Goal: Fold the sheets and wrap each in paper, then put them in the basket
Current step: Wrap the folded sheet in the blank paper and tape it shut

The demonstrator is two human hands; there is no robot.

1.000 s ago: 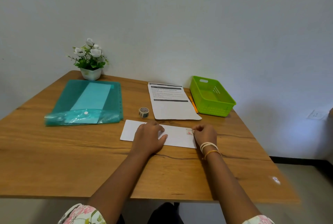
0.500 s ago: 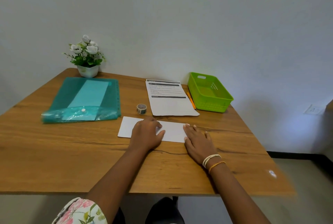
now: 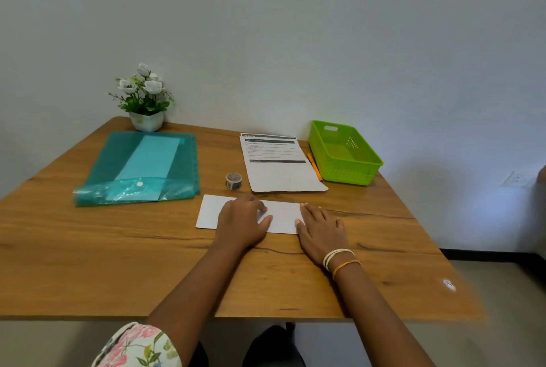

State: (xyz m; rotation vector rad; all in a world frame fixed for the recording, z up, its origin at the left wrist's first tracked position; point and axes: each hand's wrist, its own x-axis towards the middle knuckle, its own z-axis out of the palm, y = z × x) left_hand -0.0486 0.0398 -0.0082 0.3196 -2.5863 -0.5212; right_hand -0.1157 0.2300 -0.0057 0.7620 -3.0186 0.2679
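The fold looks to be getting pressed flat: the left hand rests on the folded sheet at frame centre, fingers loosely bent, while the right hand lies flat over its right end, fingers straight and slightly apart. Next likely comes wrapping, needing paper and probably the tape. The sheet is white, a long narrow rectangle; the basket, upper right, holds nothing visible.

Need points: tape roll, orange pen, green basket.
tape roll (image 3: pixel 233 181), head view, on its side wall facing the camera.
orange pen (image 3: pixel 314 166), head view, mid-barrel, between printed sheet and basket.
green basket (image 3: pixel 350 177), head view, on its near outer wall.
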